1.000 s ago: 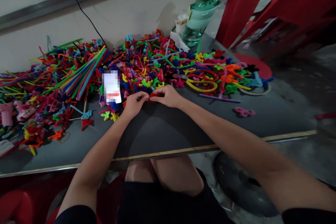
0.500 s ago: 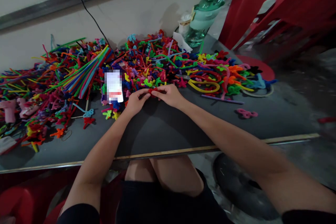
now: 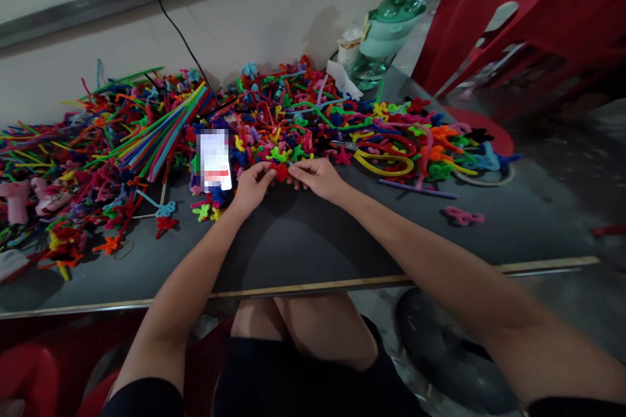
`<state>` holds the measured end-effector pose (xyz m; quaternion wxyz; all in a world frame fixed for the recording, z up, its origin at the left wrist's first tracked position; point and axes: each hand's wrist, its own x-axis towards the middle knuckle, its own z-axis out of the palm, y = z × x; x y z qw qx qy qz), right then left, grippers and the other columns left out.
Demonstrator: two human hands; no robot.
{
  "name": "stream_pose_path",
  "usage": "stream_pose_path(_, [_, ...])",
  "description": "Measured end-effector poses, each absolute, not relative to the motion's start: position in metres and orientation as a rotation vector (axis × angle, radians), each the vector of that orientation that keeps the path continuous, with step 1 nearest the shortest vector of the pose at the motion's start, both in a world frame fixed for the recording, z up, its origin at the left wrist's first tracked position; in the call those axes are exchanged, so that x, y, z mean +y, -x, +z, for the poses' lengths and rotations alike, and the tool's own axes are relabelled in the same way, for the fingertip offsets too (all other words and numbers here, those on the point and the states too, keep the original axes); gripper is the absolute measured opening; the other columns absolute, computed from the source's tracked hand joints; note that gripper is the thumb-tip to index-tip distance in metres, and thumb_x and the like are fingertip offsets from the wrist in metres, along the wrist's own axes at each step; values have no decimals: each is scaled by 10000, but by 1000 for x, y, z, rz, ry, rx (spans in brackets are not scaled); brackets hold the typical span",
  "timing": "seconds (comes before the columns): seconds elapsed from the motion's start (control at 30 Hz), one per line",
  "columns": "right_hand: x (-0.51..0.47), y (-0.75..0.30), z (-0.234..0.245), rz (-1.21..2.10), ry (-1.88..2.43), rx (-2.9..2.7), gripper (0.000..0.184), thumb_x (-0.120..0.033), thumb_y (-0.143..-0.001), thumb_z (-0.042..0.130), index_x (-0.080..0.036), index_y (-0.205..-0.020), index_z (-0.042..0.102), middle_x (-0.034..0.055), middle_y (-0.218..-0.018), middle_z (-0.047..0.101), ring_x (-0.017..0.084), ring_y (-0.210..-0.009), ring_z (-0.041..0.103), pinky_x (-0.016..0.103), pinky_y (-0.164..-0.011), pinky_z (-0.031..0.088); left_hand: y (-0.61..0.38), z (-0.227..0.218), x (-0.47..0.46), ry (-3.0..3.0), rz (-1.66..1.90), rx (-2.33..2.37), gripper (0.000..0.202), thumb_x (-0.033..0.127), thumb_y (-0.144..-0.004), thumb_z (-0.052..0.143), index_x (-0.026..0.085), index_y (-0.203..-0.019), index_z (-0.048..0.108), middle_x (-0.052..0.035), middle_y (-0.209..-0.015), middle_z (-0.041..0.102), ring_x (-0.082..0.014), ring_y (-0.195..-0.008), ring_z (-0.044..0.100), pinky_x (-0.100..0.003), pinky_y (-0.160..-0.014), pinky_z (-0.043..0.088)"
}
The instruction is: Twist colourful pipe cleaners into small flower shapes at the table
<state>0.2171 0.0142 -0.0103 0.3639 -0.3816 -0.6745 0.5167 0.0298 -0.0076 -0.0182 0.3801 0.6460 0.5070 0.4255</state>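
Observation:
My left hand [image 3: 252,186] and my right hand [image 3: 315,177] meet over the dark table [image 3: 293,247], at the near edge of a big heap of coloured pipe cleaners [image 3: 293,124]. Between the fingertips of both hands sits a small red pipe cleaner piece [image 3: 281,172], pinched from either side. A bundle of straight pipe cleaners [image 3: 161,133] lies to the left of my hands. A phone [image 3: 214,160] stands just left of my left hand.
A green bottle with a figure on top [image 3: 386,32] stands at the back by the wall. Red plastic chairs [image 3: 489,19] fill the right. Loose twisted shapes, a pink one [image 3: 463,215] and a red one [image 3: 165,225], lie on the table. A black cable [image 3: 171,19] runs down the wall.
Both hands stay together on the red piece, fingers shifting slightly as they work it. The view has drifted a little, so everything sits slightly right and lower.

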Motion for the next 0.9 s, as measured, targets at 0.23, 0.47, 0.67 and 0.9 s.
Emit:
stream_pose_path(0.23, [21, -222, -6, 1535, 861, -1778, 467, -638, -703, 657, -173, -666, 630, 5, -573, 608, 90, -499, 527, 224, -466, 367, -33, -12, -17, -1557, 1018, 947, 376, 554, -866, 558, 187, -928, 610, -15, -691, 633, -97, -556, 571, -242, -517, 458])
stream_pose_path(0.47, [24, -227, -6, 1644, 759, -1986, 406, -557, -729, 662, -152, -716, 669, -1, -603, 620, 93, -555, 535, 232, -547, 411, -33, 6, -29, -1199, 575, 644, 617, 659, -866, 399, 119, -962, 682, -166, -883, 726, -185, -688, 652, -316, -655, 499])
stream_pose_path(0.67, [25, -229, -3, 1676, 664, -2239, 419, -528, -739, 666, -120, -813, 730, 48, -760, 694, 131, -698, 577, 261, -669, 437, -39, 12, -32, -851, 194, 285, 1009, 824, -781, 159, 20, -1143, 650, -262, -1192, 643, -306, -1030, 658, -369, -861, 495])
stream_pose_path(0.9, [29, -235, -3, 1691, 605, -2340, 396, -498, -760, 667, -119, -840, 752, 48, -754, 693, 130, -705, 584, 248, -668, 433, -48, 11, -38, -681, 96, 242, 1103, 855, -740, 92, -5, -1197, 610, -264, -1152, 656, -341, -1066, 648, -408, -909, 481])
